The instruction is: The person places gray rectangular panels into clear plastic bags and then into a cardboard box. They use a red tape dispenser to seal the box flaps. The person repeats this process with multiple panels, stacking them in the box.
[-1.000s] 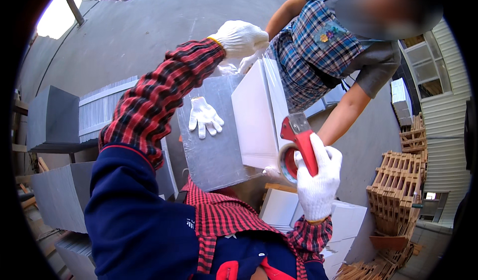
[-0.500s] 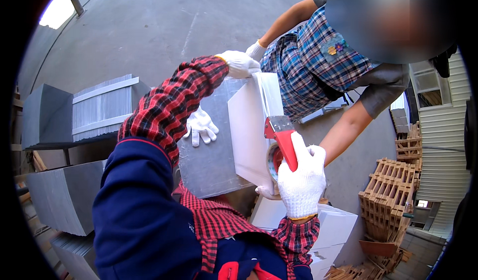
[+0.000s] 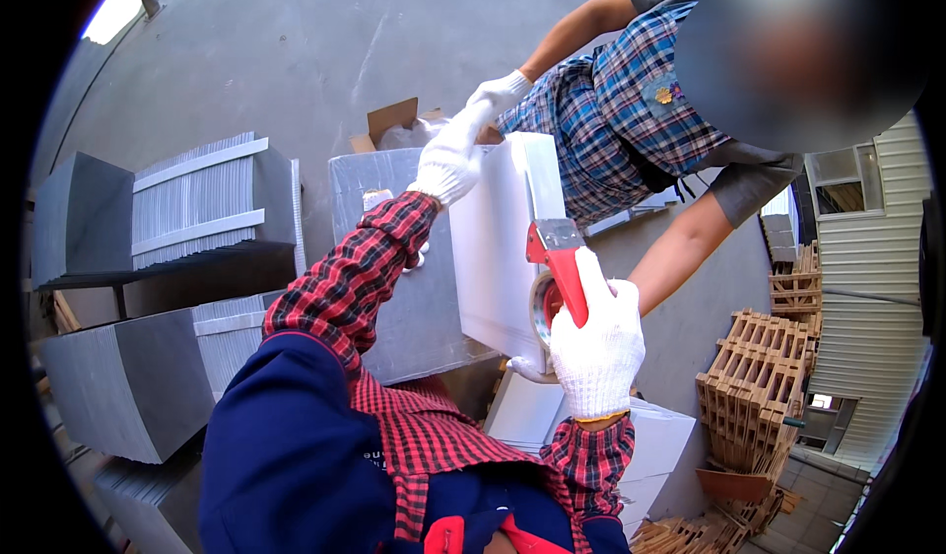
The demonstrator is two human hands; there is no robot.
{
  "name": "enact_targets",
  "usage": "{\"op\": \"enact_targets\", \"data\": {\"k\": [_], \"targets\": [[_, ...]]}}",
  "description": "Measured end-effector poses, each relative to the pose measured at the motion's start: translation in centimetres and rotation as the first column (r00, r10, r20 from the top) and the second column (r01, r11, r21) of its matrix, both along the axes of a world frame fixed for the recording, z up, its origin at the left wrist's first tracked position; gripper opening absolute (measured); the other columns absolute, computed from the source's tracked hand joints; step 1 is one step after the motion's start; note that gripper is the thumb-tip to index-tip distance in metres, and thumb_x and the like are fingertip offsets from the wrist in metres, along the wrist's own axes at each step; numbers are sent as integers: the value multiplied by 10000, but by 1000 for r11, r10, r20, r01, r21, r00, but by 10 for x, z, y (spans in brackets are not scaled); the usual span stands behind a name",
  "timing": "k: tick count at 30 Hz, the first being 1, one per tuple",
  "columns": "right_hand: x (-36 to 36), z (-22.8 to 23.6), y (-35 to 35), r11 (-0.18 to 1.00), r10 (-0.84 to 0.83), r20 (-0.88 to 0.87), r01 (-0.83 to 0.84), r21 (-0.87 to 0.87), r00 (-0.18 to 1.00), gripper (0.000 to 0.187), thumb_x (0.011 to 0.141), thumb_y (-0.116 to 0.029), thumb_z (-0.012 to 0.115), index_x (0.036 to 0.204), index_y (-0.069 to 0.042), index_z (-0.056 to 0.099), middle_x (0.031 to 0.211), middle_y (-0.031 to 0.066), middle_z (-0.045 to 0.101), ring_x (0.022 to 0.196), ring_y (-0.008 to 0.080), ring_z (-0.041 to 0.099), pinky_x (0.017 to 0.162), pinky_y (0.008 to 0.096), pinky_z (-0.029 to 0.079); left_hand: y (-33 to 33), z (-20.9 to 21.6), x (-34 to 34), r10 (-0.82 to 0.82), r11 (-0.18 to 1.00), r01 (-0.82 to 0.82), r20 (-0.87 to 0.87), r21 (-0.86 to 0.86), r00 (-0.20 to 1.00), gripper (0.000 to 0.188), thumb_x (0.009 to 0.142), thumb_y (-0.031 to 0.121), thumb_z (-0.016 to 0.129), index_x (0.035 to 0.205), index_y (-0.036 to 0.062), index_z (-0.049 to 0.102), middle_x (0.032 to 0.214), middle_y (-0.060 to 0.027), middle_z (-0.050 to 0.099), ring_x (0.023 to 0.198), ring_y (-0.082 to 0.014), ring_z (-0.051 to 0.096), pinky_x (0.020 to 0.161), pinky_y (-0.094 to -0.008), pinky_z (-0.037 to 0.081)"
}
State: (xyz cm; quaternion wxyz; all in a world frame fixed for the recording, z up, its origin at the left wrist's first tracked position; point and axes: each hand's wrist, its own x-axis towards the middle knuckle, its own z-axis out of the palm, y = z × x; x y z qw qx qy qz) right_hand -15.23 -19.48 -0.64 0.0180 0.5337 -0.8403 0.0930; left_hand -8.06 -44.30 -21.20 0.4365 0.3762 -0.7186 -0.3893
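Moved down and left since the earlier frame: left hand (image 3: 450,165) in white knit glove, now by the top left corner of one white, flat-sided block (image 3: 498,258) standing upright. Fingers close to a co-worker's white-gloved hand (image 3: 501,93); cannot tell how open, or whether holding anything. Right hand (image 3: 596,347), also white-gloved, closed round one red tape cutter (image 3: 568,286) with one tape roll (image 3: 542,303), just beside the block's right side. Block near the right edge of one flat gray table (image 3: 404,327). One other gloved hand (image 3: 532,370) at the block's bottom corner. One loose white glove (image 3: 375,198) on the table, mostly hidden. One open brown cardboard box (image 3: 391,116) with see-through plastic (image 3: 404,137) inside. At left, at least three gray stacks of sheets (image 3: 192,199); past the table's far edge, wide gray floor (image 3: 296,71).
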Motion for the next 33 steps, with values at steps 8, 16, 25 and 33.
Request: {"op": "enact_targets", "data": {"k": [8, 16, 25, 33], "targets": [[-3, -1, 5, 1000, -2, -41, 3, 26, 999, 584, 786, -170, 652, 1361, -195, 556, 1037, 154, 551, 887, 345, 657, 723, 458, 553, 104, 50, 73, -548, 826, 279, 813, 489, 197, 448, 870, 200, 664, 1307, 102, 640, 1245, -224, 646, 1094, -397, 641, 938, -471, 511], [5, 11, 25, 992, -53, -17, 54, 117, 998, 596, 795, -174, 650, 1386, -184, 569, 1037, 175, 574, 925, 366, 656, 784, 461, 556, 78, 53, 147, -414, 904, 387, 590, 179, 694, 327, 936, 128, 583, 1251, 131, 671, 1137, -144, 710, 1018, -314, 688, 906, -390, 539], [46, 26, 146, 972, -210, 87, 198, 128, 974, 666, 805, 6, 621, 1445, -151, 531, 1103, 197, 557, 985, 371, 643, 855, 421, 545, 74, 128, 66, -411, 595, 672, 551, -441, 726, 751, 759, 39, 764, 1450, 183, 508, 1496, -123, 493, 1375, -354, 453, 1120, -485, 443], [59, 9, 213, 976, -219, 117, 216, 34, 969, 669, 783, -28, 639, 1429, -167, 538, 1075, 177, 550, 971, 369, 621, 833, 441, 523, 106, 130, 6, -413, 251, 892, 792, -375, 450, 940, 626, 60, 811, 1478, 235, 457, 1541, -48, 426, 1400, -297, 397, 1137, -470, 386]]}}
